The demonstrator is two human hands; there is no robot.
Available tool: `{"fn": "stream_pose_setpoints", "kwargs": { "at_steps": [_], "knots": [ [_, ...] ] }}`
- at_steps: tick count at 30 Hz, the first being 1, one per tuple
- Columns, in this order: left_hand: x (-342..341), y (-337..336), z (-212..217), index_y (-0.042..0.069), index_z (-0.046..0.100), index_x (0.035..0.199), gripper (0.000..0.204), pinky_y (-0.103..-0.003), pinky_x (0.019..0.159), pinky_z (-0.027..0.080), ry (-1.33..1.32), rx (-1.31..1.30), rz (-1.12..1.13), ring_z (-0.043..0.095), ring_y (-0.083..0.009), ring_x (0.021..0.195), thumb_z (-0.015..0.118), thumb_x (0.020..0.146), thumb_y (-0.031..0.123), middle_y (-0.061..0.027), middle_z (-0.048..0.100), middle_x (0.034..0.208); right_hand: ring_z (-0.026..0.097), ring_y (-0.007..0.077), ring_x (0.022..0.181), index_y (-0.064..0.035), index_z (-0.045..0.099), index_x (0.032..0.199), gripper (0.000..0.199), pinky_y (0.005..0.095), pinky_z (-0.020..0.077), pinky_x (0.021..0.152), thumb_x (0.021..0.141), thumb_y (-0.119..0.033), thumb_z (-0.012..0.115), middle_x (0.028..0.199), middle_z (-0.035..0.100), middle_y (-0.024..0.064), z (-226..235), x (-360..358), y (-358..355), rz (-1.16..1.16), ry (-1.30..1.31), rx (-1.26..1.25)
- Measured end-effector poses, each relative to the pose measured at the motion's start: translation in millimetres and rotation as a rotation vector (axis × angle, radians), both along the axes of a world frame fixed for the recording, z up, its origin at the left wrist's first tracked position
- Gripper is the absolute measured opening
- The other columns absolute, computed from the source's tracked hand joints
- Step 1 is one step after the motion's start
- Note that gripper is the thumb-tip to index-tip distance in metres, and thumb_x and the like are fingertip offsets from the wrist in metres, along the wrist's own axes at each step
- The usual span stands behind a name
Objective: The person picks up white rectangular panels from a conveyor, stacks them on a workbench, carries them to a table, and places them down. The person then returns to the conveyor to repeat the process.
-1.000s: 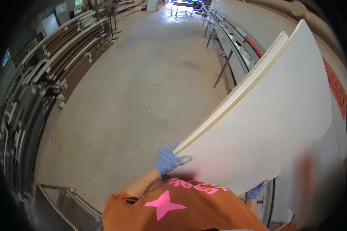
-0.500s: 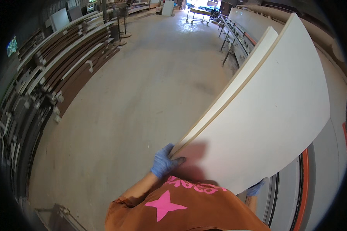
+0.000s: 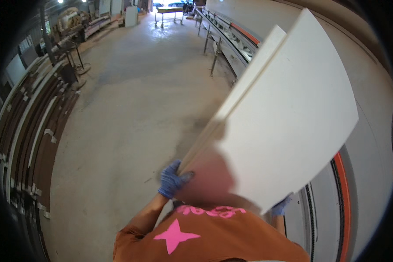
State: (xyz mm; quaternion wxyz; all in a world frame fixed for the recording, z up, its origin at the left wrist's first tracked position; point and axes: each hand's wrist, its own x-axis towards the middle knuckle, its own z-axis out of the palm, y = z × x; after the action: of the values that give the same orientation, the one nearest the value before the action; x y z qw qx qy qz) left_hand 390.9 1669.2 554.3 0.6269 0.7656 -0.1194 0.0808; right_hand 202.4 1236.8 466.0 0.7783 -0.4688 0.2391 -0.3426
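Head view, gloved hands gripping white panels

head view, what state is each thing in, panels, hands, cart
front panel: white, tilted, held off the floor
back panel: stacked behind the front one, only its edge shows
left hand: blue glove, grip on the panels' lower left corner
right hand: blue glove, mostly hidden under the lower right edge
cart: standing far down the aisle
floor: bare concrete

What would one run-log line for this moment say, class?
left hand: blue glove, grips white panels' lower edge | right hand: gloved, at lower right corner | panels: tilted, over concrete floor
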Motion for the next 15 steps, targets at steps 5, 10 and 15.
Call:
{"fn": "stream_pose_setpoints", "kwargs": {
  "at_steps": [5, 10, 15],
  "knots": [
    [153.5, -6.0, -3.4, 0.005, 0.061, 0.089, 0.037, -0.032, 0.058, 0.046, 0.211, -0.131, -0.025, 0.053, -0.0106, 0.064, 0.076, 0.070, 0.033, -0.0066, 0.059, 0.068, 0.042, 0.0311, 0.122, -0.0066, 0.029, 0.140, 0.084, 0.0428, 0.0378, 0.101, 0.082, -0.065, 0.048, 0.139, 0.040, 0.0122, 11.3, 193.0, -32.3, 0.120, -0.078, -0.052],
    [316.4, -17.1, -13.2, 0.004, 0.061, 0.089, 0.034, -0.030, 0.061, 0.047, 0.347, -0.298, -0.003, 0.054, -0.0103, 0.066, 0.076, 0.071, 0.029, -0.0056, 0.061, 0.073, 0.044, 0.0304, 0.120, -0.0078, 0.032, 0.139, 0.082, 0.0418, 0.0399, 0.099, 0.082, -0.065, 0.049, 0.135, 0.043, 0.0127, -6.0, 382.4, -44.5, 0.238, -0.135, 0.000],
    [556.5, -15.4, -25.6, 0.003, 0.061, 0.091, 0.032, -0.028, 0.063, 0.048, 0.306, -0.123, -0.088, 0.056, -0.0101, 0.070, 0.076, 0.073, 0.025, -0.0046, 0.064, 0.079, 0.042, 0.0306, 0.122, -0.0056, 0.029, 0.140, 0.082, 0.0426, 0.0374, 0.101, 0.084, -0.064, 0.044, 0.138, 0.040, 0.0116, -27.3, 580.2, -29.6, 0.059, -0.073, 0.008]
  ]
}}
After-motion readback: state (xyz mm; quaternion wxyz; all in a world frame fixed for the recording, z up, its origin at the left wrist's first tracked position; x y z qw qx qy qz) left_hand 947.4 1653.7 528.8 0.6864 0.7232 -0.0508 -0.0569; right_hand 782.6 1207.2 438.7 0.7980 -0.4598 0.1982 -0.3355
